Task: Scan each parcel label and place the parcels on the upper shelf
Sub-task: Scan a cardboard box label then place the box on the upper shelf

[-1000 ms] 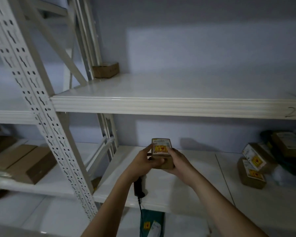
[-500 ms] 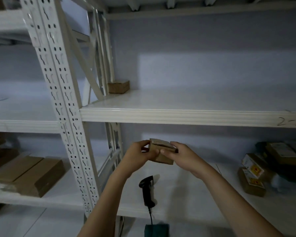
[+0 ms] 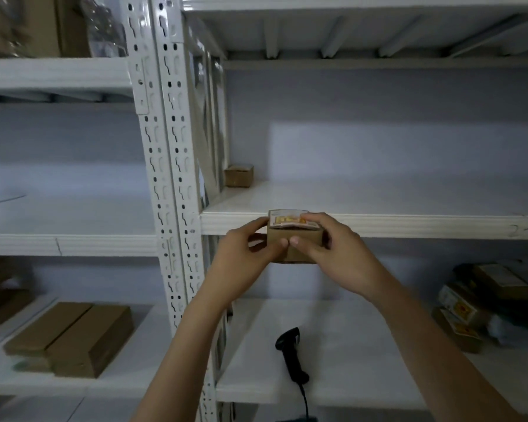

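Small brown cardboard parcel at white upper shelf front edge.
I see left hand and right hand gripping it; one brown box sits far left, open shelf rightward.

A small brown cardboard parcel is being held level in front of the front edge of the upper shelf, gripped on both sides, its white label with yellow-orange marking facing up. A second small brown parcel is sitting upright at the back left corner of the upper shelf. More labelled parcels are lying piled at the right end of the lower shelf, and a black handheld scanner is lying near that shelf's front edge.
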Motion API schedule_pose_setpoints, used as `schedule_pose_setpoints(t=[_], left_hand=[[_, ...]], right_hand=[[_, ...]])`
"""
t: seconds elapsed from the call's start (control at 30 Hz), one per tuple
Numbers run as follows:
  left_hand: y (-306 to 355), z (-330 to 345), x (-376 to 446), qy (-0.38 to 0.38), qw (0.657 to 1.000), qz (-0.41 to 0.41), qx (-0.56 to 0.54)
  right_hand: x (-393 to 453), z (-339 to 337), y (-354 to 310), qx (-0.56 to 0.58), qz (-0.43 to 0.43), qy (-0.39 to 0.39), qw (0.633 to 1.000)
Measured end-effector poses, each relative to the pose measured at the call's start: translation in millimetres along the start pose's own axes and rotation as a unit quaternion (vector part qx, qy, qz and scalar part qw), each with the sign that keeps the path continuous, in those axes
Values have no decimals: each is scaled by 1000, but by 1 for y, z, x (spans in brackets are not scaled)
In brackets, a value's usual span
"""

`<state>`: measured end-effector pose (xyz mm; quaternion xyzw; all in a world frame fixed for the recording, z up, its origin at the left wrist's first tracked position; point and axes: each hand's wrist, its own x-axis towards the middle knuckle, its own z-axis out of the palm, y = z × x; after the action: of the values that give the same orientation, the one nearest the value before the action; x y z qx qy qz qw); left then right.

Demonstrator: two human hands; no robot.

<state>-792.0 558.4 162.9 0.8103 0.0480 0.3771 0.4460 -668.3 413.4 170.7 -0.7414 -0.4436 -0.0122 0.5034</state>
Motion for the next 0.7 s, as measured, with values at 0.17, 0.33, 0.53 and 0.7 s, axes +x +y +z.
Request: schedule_pose_setpoints(t=[0.17, 0.33, 0.53, 0.7], left_hand=[[7, -6, 27, 56, 998, 34, -16], [-7, 0, 64, 79, 994, 68, 32], [-30, 6, 107, 65, 986, 55, 144], [-48, 4, 138, 45, 974, 25, 220]], right_hand=[[26, -2, -17, -3, -52, 36, 998], [66, 4, -8, -23, -71, 62, 995], [117, 14, 15, -102, -47, 40, 993], [147, 20, 26, -150, -12, 36, 988]])
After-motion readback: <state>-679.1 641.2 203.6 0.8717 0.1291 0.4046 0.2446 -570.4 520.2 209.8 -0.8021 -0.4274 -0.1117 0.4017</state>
